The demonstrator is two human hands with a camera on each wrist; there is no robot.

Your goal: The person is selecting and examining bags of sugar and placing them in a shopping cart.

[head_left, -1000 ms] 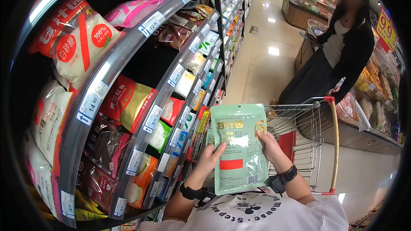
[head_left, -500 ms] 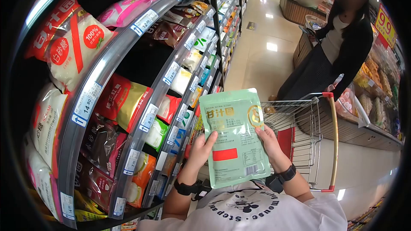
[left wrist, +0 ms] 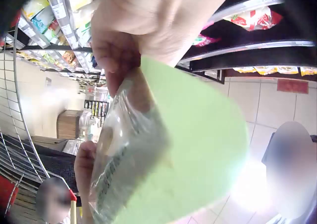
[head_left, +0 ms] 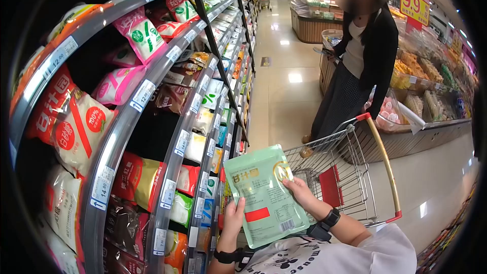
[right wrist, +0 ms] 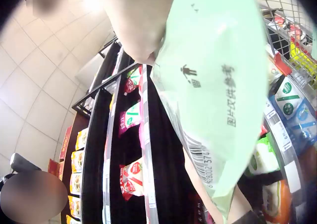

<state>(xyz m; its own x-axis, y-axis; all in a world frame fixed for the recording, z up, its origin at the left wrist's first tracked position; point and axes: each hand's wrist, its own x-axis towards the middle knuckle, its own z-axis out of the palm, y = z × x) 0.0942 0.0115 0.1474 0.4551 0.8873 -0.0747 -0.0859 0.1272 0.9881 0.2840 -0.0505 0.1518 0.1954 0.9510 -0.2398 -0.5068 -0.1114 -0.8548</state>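
Note:
A pale green flat pouch (head_left: 266,200) with gold lettering, a red label block and a barcode is held tilted in front of the shirt. My left hand (head_left: 233,218) grips its left edge, thumb over the printed face. Opposite, my right hand (head_left: 299,194) pinches the right edge near the gold emblem, thumb on the front. From the left wrist, the pouch (left wrist: 203,144) shows a plain green panel and a clear, glossy part. The right wrist view catches the pouch's barcode side (right wrist: 218,75) below the right hand (right wrist: 143,21).
Shelves (head_left: 104,182) of bagged sugar with price tags rise close on the left. A metal shopping cart (head_left: 350,182) stands ahead to the right, with a person in dark clothes (head_left: 378,56) beside it. Snack displays (head_left: 426,86) line the right, and a tiled aisle (head_left: 284,96) runs between.
The head view has shifted, bringing more of the upper shelves and far aisle into sight. The pouch sits lower in it and leans more to the left. Both hands keep their hold.

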